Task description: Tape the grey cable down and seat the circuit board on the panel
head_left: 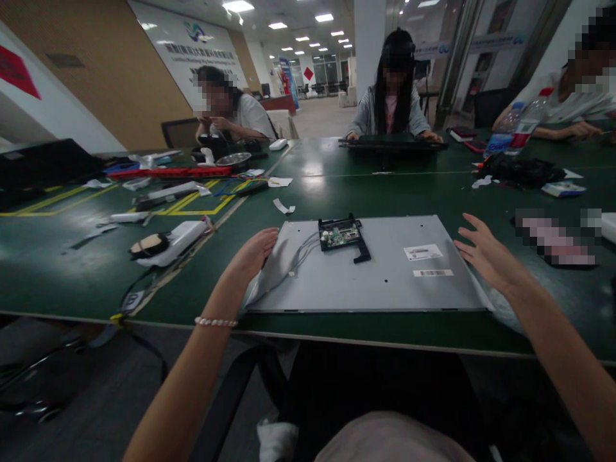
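A flat grey metal display panel (346, 285) lies back side up on the green table, close to its front edge. On it rests a black plastic bracket with a green circuit board (339, 237), from which thin grey cables (301, 250) run to the left. Two white labels show on the panel's right half. My left hand (255, 253) is at the panel's left edge, fingers stretched forward. Beside the right edge, my right hand (486, 253) has its fingers spread. Whether either hand touches the panel, I cannot tell. Neither hand holds anything.
A white device with a strap (176, 244) lies left on the table (317, 199), near loose strips and a red bar (168, 172). Bottles (527, 125) and a black bag (522, 169) stand right. Across sit several people, one behind a dark panel (392, 142).
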`<control>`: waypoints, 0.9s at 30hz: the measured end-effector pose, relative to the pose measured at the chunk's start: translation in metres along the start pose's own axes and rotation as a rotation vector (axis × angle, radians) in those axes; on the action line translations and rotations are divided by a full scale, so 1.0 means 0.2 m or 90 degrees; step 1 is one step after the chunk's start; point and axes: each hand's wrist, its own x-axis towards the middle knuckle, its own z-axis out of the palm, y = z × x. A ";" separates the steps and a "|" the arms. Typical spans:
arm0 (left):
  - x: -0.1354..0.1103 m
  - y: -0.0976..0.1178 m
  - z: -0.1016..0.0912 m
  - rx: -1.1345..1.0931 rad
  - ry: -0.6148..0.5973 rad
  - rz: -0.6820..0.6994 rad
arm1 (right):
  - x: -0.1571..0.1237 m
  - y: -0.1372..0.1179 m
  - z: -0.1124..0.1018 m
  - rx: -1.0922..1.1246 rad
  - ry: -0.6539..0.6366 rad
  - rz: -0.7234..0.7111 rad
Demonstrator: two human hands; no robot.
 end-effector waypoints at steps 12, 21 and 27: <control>-0.16 0.01 0.26 0.024 -0.030 0.025 | -0.02 0.02 -0.05 -0.387 0.069 -0.099; -0.28 0.04 0.41 0.070 -0.044 0.020 | 0.00 0.12 -0.07 -0.634 0.071 -0.140; -0.32 0.04 0.45 0.097 -0.059 0.036 | 0.01 0.17 -0.09 -0.700 0.088 -0.173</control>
